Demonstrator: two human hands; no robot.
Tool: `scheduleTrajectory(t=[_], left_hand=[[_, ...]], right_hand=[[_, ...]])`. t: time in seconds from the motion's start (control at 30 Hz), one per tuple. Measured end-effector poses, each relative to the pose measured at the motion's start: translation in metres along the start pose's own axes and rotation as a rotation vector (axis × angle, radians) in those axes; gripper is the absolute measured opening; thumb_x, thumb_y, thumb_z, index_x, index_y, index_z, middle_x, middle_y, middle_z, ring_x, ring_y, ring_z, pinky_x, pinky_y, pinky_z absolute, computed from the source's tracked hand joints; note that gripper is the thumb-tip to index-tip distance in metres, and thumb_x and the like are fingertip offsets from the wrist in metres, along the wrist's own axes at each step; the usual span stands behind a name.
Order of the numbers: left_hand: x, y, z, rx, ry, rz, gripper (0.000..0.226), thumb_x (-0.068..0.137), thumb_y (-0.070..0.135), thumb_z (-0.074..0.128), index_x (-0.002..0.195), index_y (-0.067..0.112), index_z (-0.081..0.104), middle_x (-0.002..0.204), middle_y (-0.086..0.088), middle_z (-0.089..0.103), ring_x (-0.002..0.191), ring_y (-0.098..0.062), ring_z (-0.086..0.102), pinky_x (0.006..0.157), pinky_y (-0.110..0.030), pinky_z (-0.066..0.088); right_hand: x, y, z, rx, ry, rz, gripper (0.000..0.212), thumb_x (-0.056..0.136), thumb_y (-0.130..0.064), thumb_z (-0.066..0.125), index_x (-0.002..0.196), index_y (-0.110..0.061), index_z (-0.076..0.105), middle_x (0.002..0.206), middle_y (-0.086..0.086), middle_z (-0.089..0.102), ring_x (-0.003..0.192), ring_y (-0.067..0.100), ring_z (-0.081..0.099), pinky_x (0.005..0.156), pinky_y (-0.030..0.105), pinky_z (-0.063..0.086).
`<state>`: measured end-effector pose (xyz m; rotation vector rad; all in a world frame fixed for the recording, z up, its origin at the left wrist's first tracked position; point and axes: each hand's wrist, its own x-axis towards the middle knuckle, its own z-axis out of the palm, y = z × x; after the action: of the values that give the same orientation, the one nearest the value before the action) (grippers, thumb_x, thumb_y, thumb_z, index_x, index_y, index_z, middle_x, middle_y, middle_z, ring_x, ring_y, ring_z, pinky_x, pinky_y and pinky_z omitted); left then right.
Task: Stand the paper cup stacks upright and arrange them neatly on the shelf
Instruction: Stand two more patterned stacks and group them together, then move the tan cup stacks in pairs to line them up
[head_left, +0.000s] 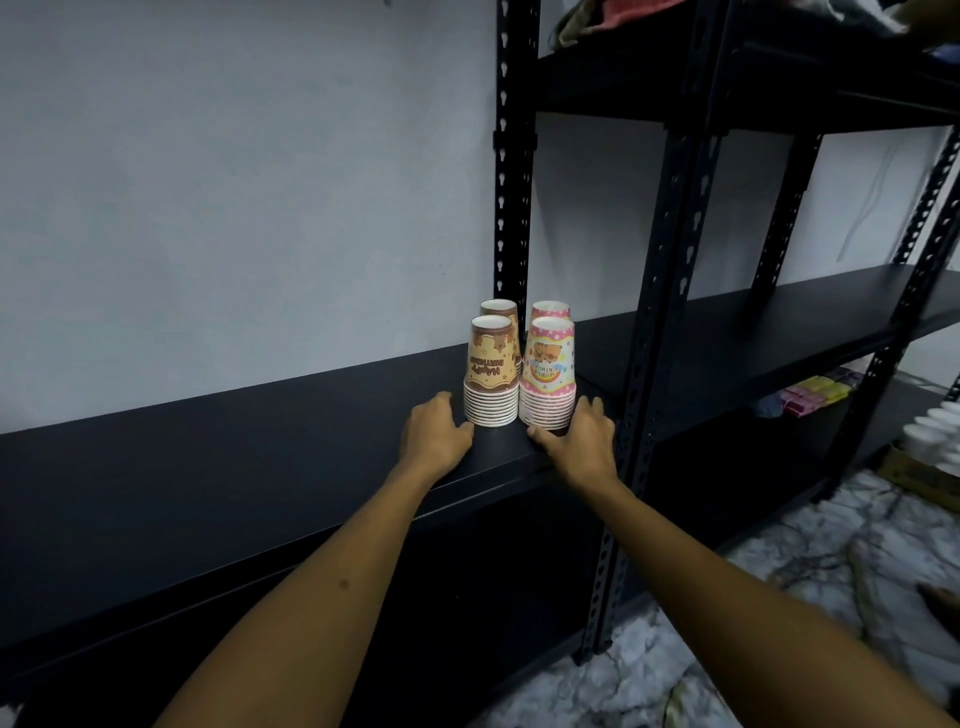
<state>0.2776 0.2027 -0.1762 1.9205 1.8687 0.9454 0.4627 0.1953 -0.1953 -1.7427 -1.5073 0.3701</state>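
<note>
While both hands rest on the dark shelf (260, 467) at the foot of the cups, neither grip is clamped on anything: the left hand (434, 434) lies with relaxed fingers, its fingertips touching the bottom rims of the front brown stack (492, 371), and the right hand (584, 441) cups loosely beside the base of the front pink stack (549, 374), its thumb lying along the shelf just in front of that stack. All four stacks stand mouth-down in a tight two-by-two block near the black slotted upright (514, 208), with a second brown stack (500, 307) and a second pink stack (549, 309) right behind the front pair, so the arranging looks close to done. The main risk, as I judge it, is a squeeze or nudge that is too firm or lands too low: nested paper cups are light, and a push at the rims could tip a front stack back into the one behind and knock the block askew. The block also sits not far from the shelf's front edge, so a hand dragging back carelessly could pull a stack off it. Printed upside down on the brown cup is "Happy Birthday"; the pink cup carries a cartoon animal and lettering that also seems to read "Happy Birthday", though only partly legible.
</note>
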Motion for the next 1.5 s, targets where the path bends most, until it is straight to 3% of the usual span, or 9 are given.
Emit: scheduleTrajectory(t=[0.1,0.2,0.3,0.4,0.83,1.1,1.27,1.37,1.5], left_hand=[[-0.008,-0.004,-0.006,0.059,0.011,0.008,0.052,0.091,0.024,0.060,0.138,0.006,0.045,0.134,-0.013,0.054,0.120,-0.030,0.054,0.095,-0.036,0.045],[-0.019,-0.010,-0.014,0.119,0.012,0.022,0.023,0.090,0.024,0.058,0.109,0.012,0.063,0.108,-0.008,0.064,0.106,-0.027,0.061,0.086,-0.036,0.049],[-0.030,-0.020,-0.026,0.126,0.047,0.048,0.020,0.090,0.022,0.059,0.103,0.014,0.070,0.107,-0.003,0.069,0.098,-0.023,0.064,0.083,-0.035,0.053],[-0.044,-0.037,-0.046,0.158,0.056,0.059,0.018,0.090,0.022,0.059,0.100,0.016,0.072,0.104,0.000,0.071,0.094,-0.020,0.064,0.080,-0.035,0.054],[-0.162,-0.166,-0.188,0.329,0.281,0.013,0.017,0.090,0.019,0.058,0.094,0.012,0.073,0.094,0.000,0.072,0.083,-0.015,0.065,0.075,-0.037,0.055],[-0.243,-0.233,-0.266,0.279,0.568,-0.223,0.013,0.086,0.011,0.060,0.085,0.008,0.073,0.080,-0.002,0.072,0.070,-0.014,0.064,0.068,-0.034,0.055],[-0.255,-0.251,-0.291,0.052,0.804,-0.418,0.016,0.085,0.005,0.063,0.100,0.005,0.067,0.097,-0.003,0.069,0.086,-0.011,0.062,0.076,-0.016,0.045],[-0.249,-0.259,-0.299,-0.096,0.843,-0.513,0.037,0.082,0.011,0.071,0.117,0.007,0.057,0.112,-0.003,0.061,0.101,-0.015,0.057,0.086,-0.025,0.047],[-0.237,-0.270,-0.308,-0.336,0.694,-0.556,0.074,0.079,0.014,0.075,0.142,0.010,0.036,0.138,-0.009,0.051,0.124,-0.022,0.052,0.104,-0.043,0.045]], right_hand=[[-0.015,0.000,-0.002,0.003,0.023,-0.015,0.069,0.084,-0.035,0.071,0.133,0.003,0.040,0.157,0.026,0.014,0.143,0.040,0.016,0.112,0.046,0.029],[-0.036,0.002,-0.004,-0.034,0.111,-0.144,0.054,0.088,-0.032,0.067,0.128,0.000,0.051,0.150,0.021,0.033,0.140,0.034,0.025,0.109,0.044,0.033],[-0.054,-0.006,-0.001,-0.070,0.149,-0.323,0.026,0.088,-0.031,0.065,0.101,-0.009,0.066,0.110,0.007,0.065,0.112,0.026,0.049,0.090,0.038,0.046],[-0.064,-0.028,0.008,-0.086,0.022,-0.438,0.020,0.088,-0.033,0.062,0.081,-0.015,0.065,0.084,-0.002,0.064,0.089,0.020,0.056,0.072,0.033,0.047],[-0.127,-0.183,0.116,-0.216,-0.444,-0.789,0.028,0.093,-0.029,0.052,0.084,-0.006,0.065,0.083,0.008,0.067,0.073,0.025,0.062,0.067,0.043,0.055],[-0.195,-0.278,0.185,-0.085,-0.655,-0.960,0.026,0.093,-0.031,0.056,0.103,-0.007,0.061,0.100,0.010,0.065,0.089,0.025,0.061,0.077,0.042,0.053],[-0.226,-0.322,0.206,0.235,-0.729,-0.889,0.057,0.090,-0.027,0.065,0.135,-0.003,0.042,0.133,0.016,0.053,0.116,0.028,0.053,0.092,0.034,0.044],[-0.234,-0.342,0.215,0.427,-0.754,-0.717,0.068,0.084,-0.021,0.072,0.140,-0.006,0.036,0.135,0.012,0.051,0.119,0.023,0.051,0.087,0.025,0.039],[-0.237,-0.351,0.232,0.506,-0.762,-0.665,0.072,0.078,-0.021,0.077,0.137,-0.011,0.036,0.125,0.008,0.058,0.109,0.020,0.058,0.087,0.032,0.049]])
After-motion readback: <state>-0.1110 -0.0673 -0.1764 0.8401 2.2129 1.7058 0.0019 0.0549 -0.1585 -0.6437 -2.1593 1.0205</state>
